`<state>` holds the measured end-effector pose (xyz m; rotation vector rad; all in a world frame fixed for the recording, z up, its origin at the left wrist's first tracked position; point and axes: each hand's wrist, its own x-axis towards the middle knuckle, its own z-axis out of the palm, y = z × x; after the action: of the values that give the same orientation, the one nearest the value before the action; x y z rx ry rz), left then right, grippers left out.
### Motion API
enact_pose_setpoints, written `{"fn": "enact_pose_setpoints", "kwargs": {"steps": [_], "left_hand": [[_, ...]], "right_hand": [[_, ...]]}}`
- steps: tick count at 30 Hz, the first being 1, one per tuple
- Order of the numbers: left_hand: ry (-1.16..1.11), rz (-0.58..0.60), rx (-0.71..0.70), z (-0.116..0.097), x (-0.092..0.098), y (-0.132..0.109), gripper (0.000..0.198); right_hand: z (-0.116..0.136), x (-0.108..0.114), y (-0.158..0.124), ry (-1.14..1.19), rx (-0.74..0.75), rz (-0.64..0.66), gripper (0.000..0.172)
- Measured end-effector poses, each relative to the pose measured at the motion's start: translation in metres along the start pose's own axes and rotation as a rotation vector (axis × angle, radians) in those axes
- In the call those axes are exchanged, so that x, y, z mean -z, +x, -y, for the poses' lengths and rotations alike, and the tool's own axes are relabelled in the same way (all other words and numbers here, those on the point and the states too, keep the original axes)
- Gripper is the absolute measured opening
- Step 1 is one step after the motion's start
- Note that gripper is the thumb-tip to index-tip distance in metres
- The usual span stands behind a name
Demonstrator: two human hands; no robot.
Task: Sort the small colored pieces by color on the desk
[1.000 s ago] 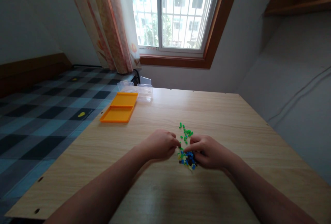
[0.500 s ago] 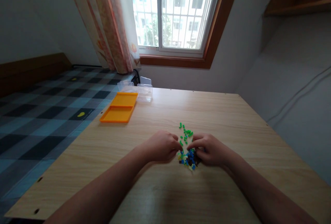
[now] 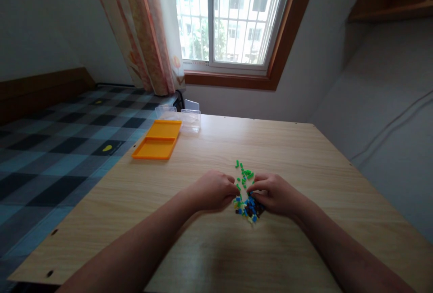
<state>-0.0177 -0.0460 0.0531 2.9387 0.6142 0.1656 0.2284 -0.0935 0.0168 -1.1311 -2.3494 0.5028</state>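
Observation:
A small heap of tiny building bricks [image 3: 251, 208], in blue, dark brown, yellow and green, lies on the wooden table. Several loose green bricks [image 3: 249, 174] are strewn just beyond it. At the heap's left edge is my left hand [image 3: 216, 190], its fingers curled in and thumb against the index finger. My right hand [image 3: 275, 193] reaches in from the other side, index finger and thumb drawn together over the blue and brown bricks. Whatever sits between the fingertips of either hand is too small to make out.
An orange two-part tray [image 3: 155, 148] lies at the table's far left. Behind it stand clear plastic boxes [image 3: 191, 120]. A bed with a checked cover [image 3: 67, 148] adjoins the table's left side; a window [image 3: 233, 17] and curtain [image 3: 149, 35] are beyond.
The thumb and index finger of my right hand have come closer together over the heap. My left hand stays at almost the same spot. The view has shifted slightly.

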Motion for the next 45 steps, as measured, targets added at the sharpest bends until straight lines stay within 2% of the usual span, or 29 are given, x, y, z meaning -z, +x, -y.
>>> {"fn": "enact_pose_setpoints", "kwargs": {"steps": [8,17,23,28,33,41,45], "left_hand": [[0.000,0.003,-0.059,-0.001,-0.005,0.003,0.013],[0.002,0.012,-0.039,0.002,-0.007,0.002,0.018],[0.003,0.022,-0.039,0.001,-0.003,0.002,0.014],[-0.010,0.053,-0.019,0.000,0.000,0.002,0.011],[0.006,0.067,-0.012,-0.001,0.001,0.002,0.012],[0.053,0.043,-0.002,0.000,-0.003,0.003,0.017],[0.049,0.041,0.006,0.001,0.000,0.002,0.017]], "right_hand": [[0.000,-0.001,0.001,-0.010,-0.011,0.015,0.020],[0.005,-0.002,0.001,-0.026,0.030,0.011,0.018],[-0.004,0.014,0.001,-0.078,0.022,-0.037,0.018],[-0.014,0.028,-0.003,-0.114,-0.037,0.027,0.018],[-0.009,0.028,-0.003,-0.127,-0.090,0.119,0.021],[-0.003,0.030,-0.003,-0.092,-0.088,0.138,0.022],[-0.001,0.030,-0.004,-0.046,-0.079,0.097,0.028]]}}
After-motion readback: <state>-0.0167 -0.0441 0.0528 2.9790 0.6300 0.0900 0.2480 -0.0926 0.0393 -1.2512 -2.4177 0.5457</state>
